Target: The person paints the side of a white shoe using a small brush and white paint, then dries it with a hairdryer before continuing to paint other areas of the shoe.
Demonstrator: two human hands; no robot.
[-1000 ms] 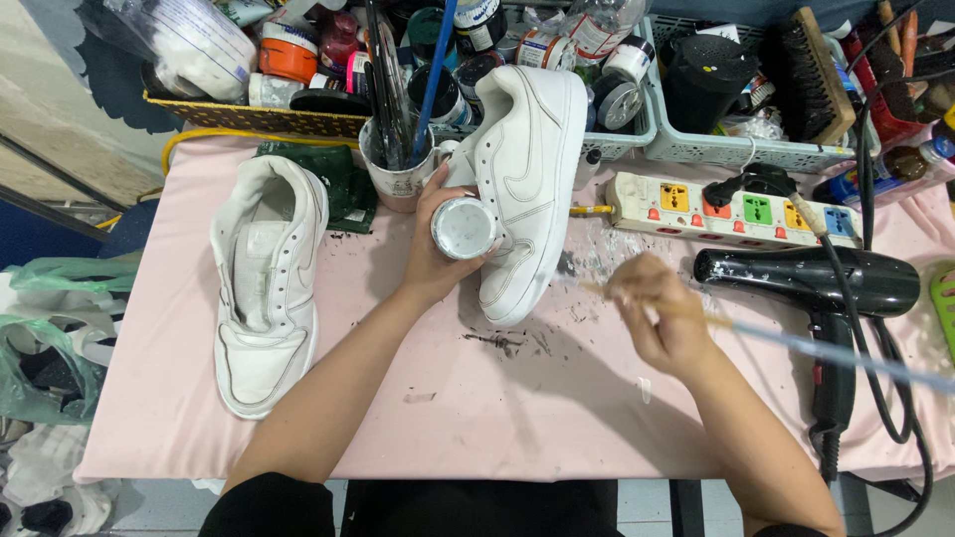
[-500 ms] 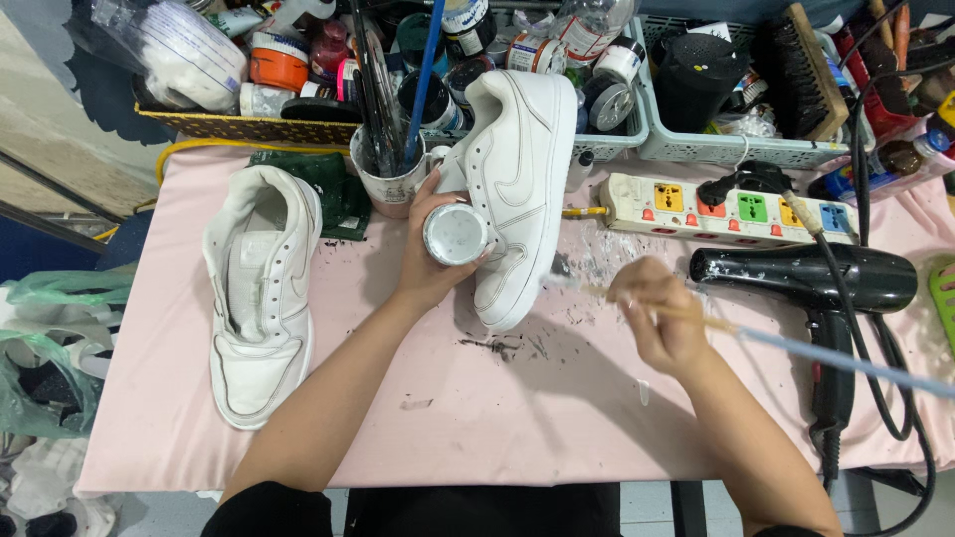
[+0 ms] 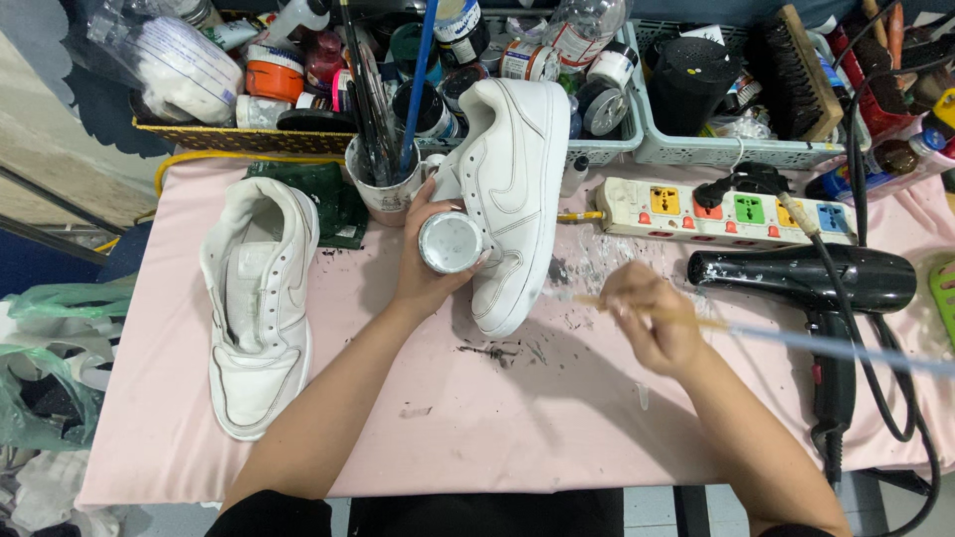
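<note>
My left hand (image 3: 423,268) grips a small open jar of white paint (image 3: 450,242), held against the side of a white sneaker (image 3: 512,189) that stands tilted on its edge at the table's middle. My right hand (image 3: 652,318) pinches a long thin paintbrush (image 3: 796,338); its tip points left toward the sneaker's sole and its pale handle runs off to the right. A second white sneaker (image 3: 257,298) lies flat on its sole at the left, opening upward.
A pink cloth (image 3: 517,418) with dark paint specks covers the table. A cup of brushes (image 3: 383,184) stands behind my left hand. A power strip (image 3: 731,211) and a black hair dryer (image 3: 816,283) lie at the right. Baskets of paint jars and brushes (image 3: 696,149) line the back.
My right hand with the brush has shifted slightly near the sneaker's toe. My left hand keeps the jar beside the shoe.
</note>
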